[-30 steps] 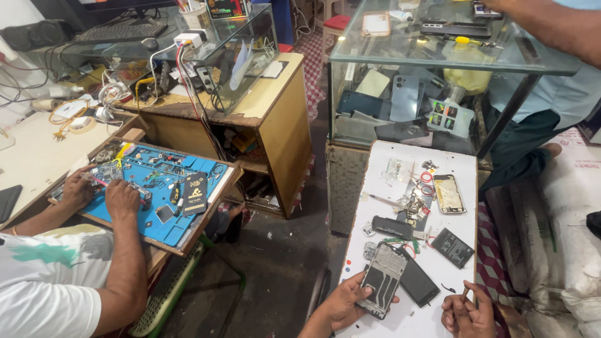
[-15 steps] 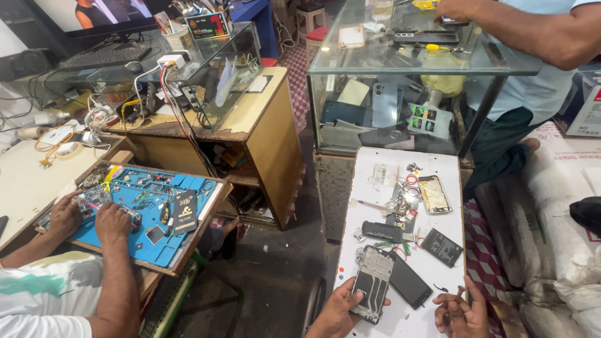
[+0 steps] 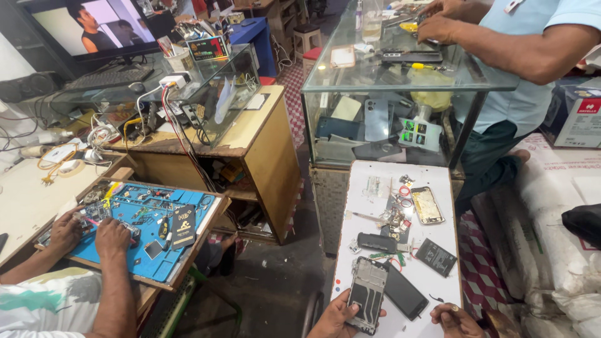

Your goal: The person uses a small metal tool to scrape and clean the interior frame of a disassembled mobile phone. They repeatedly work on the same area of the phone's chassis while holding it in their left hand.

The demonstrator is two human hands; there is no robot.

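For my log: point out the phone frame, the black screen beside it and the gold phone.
phone frame (image 3: pixel 367 294), head view, its middle.
black screen (image 3: pixel 405 296), head view, glass centre.
gold phone (image 3: pixel 427 204), head view, its middle.

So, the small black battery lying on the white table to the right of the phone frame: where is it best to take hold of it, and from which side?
Grip the black battery by its two long edges, coming from above. It lies flat and slightly turned on the white table, with bare table on both long sides. The right hand is nearer to it; the left hand holds the phone frame.
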